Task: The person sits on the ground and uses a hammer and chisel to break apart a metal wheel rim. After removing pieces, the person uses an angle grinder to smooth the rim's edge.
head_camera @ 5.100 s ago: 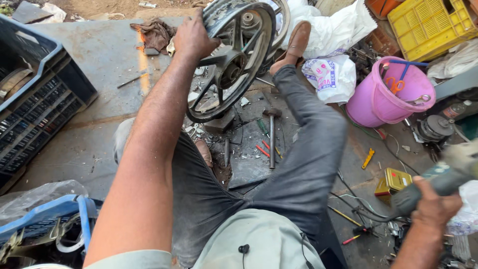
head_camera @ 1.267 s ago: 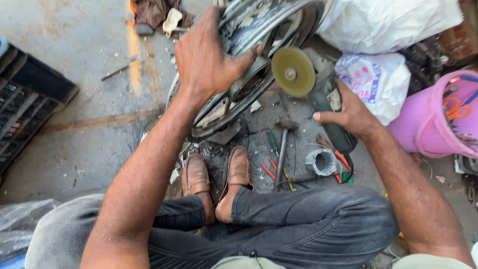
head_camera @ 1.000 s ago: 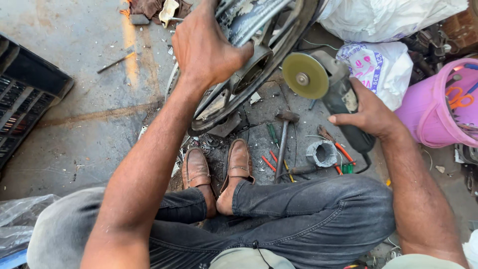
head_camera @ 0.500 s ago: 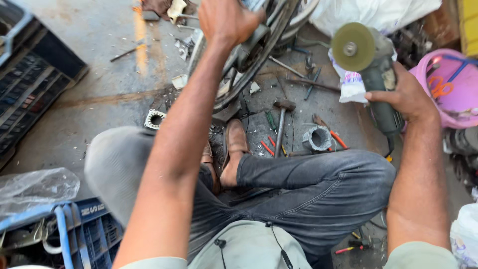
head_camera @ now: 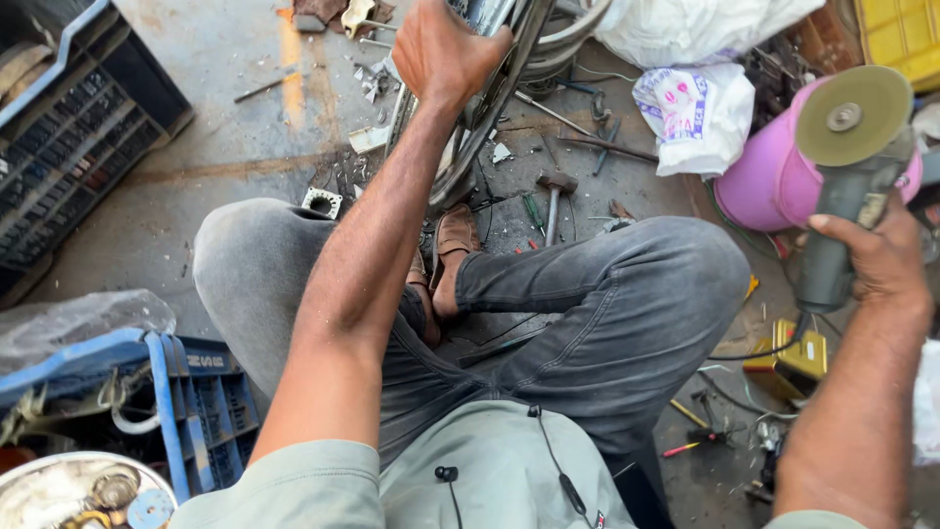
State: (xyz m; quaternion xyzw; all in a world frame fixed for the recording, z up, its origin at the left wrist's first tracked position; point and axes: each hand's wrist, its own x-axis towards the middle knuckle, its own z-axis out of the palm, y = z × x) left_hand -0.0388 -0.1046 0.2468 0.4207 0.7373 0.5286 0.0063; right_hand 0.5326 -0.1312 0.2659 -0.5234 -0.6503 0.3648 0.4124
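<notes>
I sit cross-legged on a concrete floor. My left hand [head_camera: 443,47] grips the rim of a metal spoked wheel [head_camera: 494,93] that stands upright in front of my feet. Over at the right, my right hand [head_camera: 876,260] holds an angle grinder [head_camera: 840,186] by its grey body, lifted away from the wheel. Its greenish disc [head_camera: 852,115] faces up toward me. A cable runs down from the grinder across the floor.
A hammer [head_camera: 554,201] and screwdrivers lie by my brown shoes [head_camera: 452,257]. A pink bucket [head_camera: 759,186], white bags [head_camera: 697,113] and a yellow crate [head_camera: 901,34] are at the right. Dark crate [head_camera: 73,137] at left, blue crate [head_camera: 186,411] near my left knee.
My right hand has swung the grinder from beside the wheel out to the right and raised it. My left hand has stayed on the wheel rim throughout.
</notes>
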